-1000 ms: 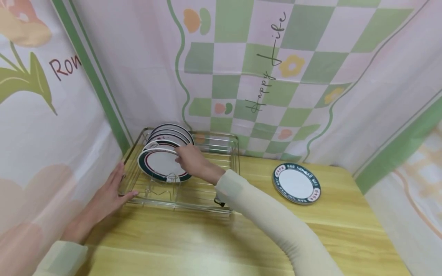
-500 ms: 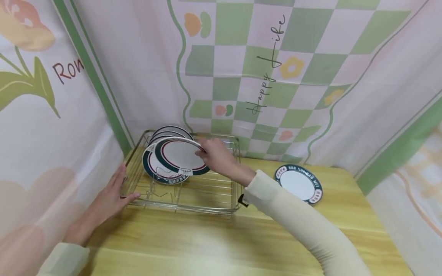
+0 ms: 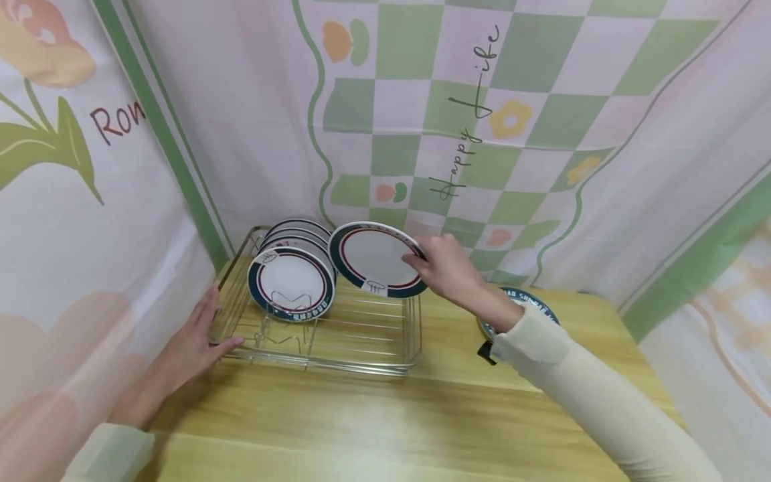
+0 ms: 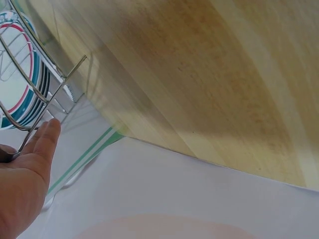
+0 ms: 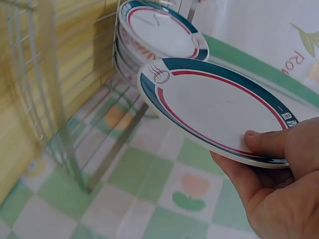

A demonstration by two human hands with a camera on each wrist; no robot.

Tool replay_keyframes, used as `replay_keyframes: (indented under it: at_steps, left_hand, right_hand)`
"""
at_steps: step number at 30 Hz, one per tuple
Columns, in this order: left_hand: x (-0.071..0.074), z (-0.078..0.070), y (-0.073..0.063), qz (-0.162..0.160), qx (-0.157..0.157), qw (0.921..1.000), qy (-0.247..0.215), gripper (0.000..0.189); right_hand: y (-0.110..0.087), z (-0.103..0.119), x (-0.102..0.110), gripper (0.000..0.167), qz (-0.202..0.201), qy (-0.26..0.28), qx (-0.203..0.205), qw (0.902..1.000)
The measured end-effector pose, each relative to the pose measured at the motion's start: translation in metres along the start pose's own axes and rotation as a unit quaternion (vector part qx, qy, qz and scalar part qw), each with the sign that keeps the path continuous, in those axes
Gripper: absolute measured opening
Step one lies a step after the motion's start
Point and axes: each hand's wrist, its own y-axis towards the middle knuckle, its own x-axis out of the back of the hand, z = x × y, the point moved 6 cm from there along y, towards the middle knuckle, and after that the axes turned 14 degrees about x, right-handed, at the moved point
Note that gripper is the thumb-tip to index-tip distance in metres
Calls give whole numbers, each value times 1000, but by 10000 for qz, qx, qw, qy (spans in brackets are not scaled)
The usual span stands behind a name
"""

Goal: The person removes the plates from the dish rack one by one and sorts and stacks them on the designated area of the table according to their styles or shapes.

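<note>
In the head view my right hand [image 3: 448, 271] pinches the right rim of a white plate [image 3: 376, 258] with a dark green band and red ring, thumb on its face. The plate hangs tilted above the right part of the wire dish rack [image 3: 361, 367]. The right wrist view shows the thumb over the rim and fingers beneath. A similar plate [image 3: 292, 284] stands at the front of a row of several plates in the rack's left part. My left hand [image 3: 189, 341] rests against the rack's left front corner, fingers straight along the side and thumb along the front.
Another plate [image 3: 533, 302] with a lettered dark band lies on the wooden table [image 3: 337, 422] right of the rack, partly hidden by my right forearm. Printed curtains [image 3: 524, 73] hang behind and along the left side, close to the rack.
My right hand has lifted a plate from the front of the row and carried it right and up, uncovering the similar plate behind. The left hand stays at the rack's corner.
</note>
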Motion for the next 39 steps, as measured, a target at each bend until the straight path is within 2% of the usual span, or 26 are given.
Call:
replay_keyframes:
  at_steps: [8, 15, 20, 24, 31, 39]
  left_hand:
    - [0, 1, 1, 84, 71, 9999, -32, 114]
    - [1, 0, 1, 83, 83, 9999, 52, 112]
    - [2, 0, 1, 126, 84, 9998, 116, 110]
    - [0, 1, 0, 109, 34, 9998, 180, 106]
    - [2, -1, -2, -23, -68, 9995, 297, 102]
    - [2, -2, 0, -17, -72, 9993, 365, 101]
  right_hand:
    - [-30, -18, 28, 11, -214, -203, -193, 9994]
    - [-65, -31, 46, 10, -461, -620, -278, 9966]
    - [-93, -41, 51, 9, -467, -551, -308, 9969]
    - [-116, -52, 55, 8, -416, -560, -496, 9963]
    - [-152, -68, 59, 13, -322, -810, -737, 9935]
    - [-190, -75, 52, 13, 1, -611, -1330, 9892]
